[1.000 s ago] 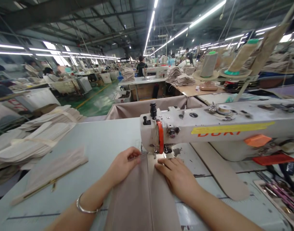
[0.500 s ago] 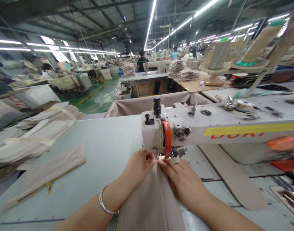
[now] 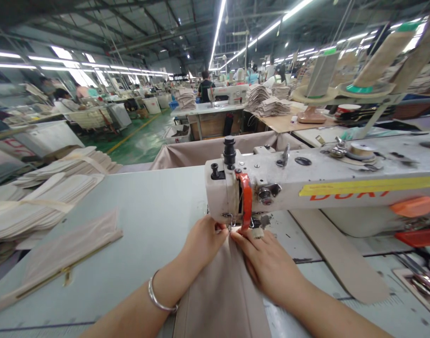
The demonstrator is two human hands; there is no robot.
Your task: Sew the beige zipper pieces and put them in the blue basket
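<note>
A beige fabric piece [image 3: 223,295] lies on the table, its far end under the head of a white sewing machine [image 3: 306,188]. My left hand [image 3: 204,241] is curled, fingers pinching the fabric's top edge just left of the needle. My right hand [image 3: 267,263] lies flat on the fabric to the right, fingertips close to the presser foot. A silver bracelet [image 3: 158,300] circles my left wrist.
A beige piece with a zipper [image 3: 59,263] lies at the left, with stacks of cut fabric [image 3: 42,202] behind it. A long beige strip [image 3: 338,260] lies under the machine arm. Tools sit in a tray [image 3: 421,281] at right. Thread cones [image 3: 320,75] and other workers stand beyond.
Both hands have moved forward with the fabric and drawn together at the needle; over the last half second they have hardly shifted.
</note>
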